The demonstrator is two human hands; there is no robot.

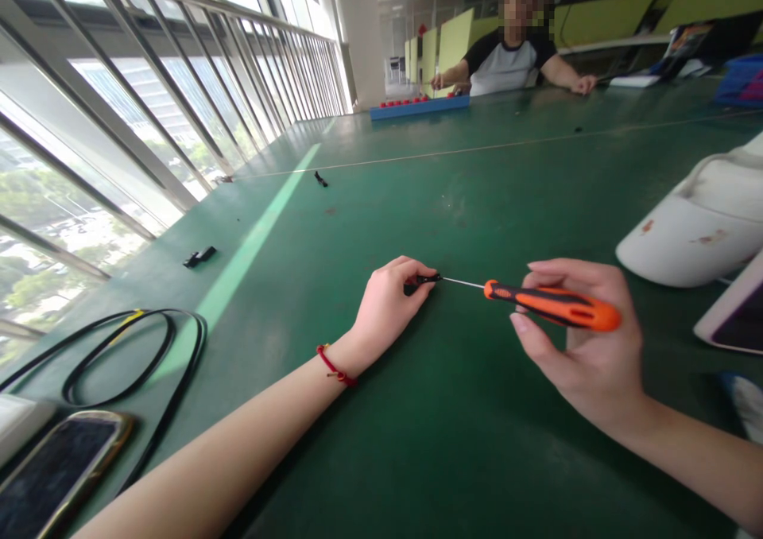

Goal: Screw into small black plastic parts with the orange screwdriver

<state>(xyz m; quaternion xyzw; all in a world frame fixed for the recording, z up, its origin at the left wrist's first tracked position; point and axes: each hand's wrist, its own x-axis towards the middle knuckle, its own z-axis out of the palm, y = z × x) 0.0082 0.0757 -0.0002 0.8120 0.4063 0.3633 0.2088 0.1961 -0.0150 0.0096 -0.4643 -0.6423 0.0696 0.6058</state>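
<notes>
One small black part point(427, 279): pinched in the left hand point(387, 300), out around the middle of the green counter point(453, 443), well in from the edges.
Left hand: thumb and fingertips closed narrow on that little part, red cord bracelet point(335, 366) on the wrist.
Right hand point(602, 356): loosely curled around the screwdriver point(551, 306), thumb sitting a bit off the handle.
Screwdriver: orange and black grip, thin shaft aimed toward the left edge, tip right at the part's end. Can't tell if it's seated in anything, tbh.
Loose black piece point(199, 257): near the left edge, with another black piece point(320, 179) farther back.
Left edge: metal railing point(250, 26) alongside, plus a looped black cable point(199, 340).
Near left corner: phone point(63, 471), screen dark.
Far edge: person point(504, 66) in a grey shirt with black sleeves, one arm reaching behind a blue tray point(420, 110) with red bits.
Toward the right edge: chunky white container point(673, 237) with brownish marks.
</notes>
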